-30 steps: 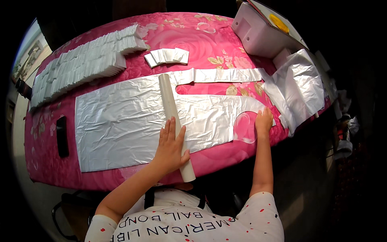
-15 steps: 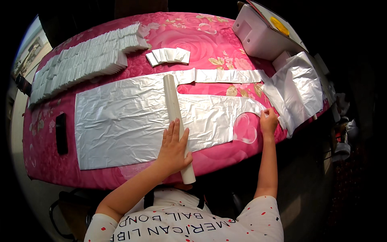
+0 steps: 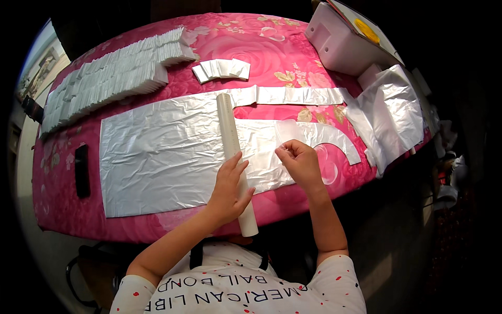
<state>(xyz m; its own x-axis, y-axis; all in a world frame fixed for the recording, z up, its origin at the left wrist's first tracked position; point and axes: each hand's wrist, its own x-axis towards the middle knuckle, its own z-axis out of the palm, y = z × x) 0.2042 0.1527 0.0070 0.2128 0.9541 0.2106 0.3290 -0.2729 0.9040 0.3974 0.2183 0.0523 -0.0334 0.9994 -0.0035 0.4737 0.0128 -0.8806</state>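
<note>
A silvery-white plastic bag [image 3: 157,162] with cut-out handles lies flat on the table. Across it rests a long pale tube [image 3: 230,138], its near end sticking out past the table edge. My left hand [image 3: 227,188] lies on the tube with its fingers stretched out. To the right of the tube, my right hand [image 3: 302,165] is closed in a pinch above the bag. A thin translucent flap of the bag's film rises beside its fingertips, and I see it gripped there. The bag's near handle lies flat beyond that hand.
Rows of folded white bags [image 3: 112,78] fill the far left, with a smaller folded stack [image 3: 222,69] beside them. A black bar-shaped object [image 3: 82,171] lies at left. A crumpled plastic bag [image 3: 389,112] and a white foam box [image 3: 340,44] stand at right. A pink flowered cloth [image 3: 251,47] covers the table.
My right hand has moved left from the tip of the near handle toward the tube, drawing a layer of film with it. My left hand stays on the tube.
</note>
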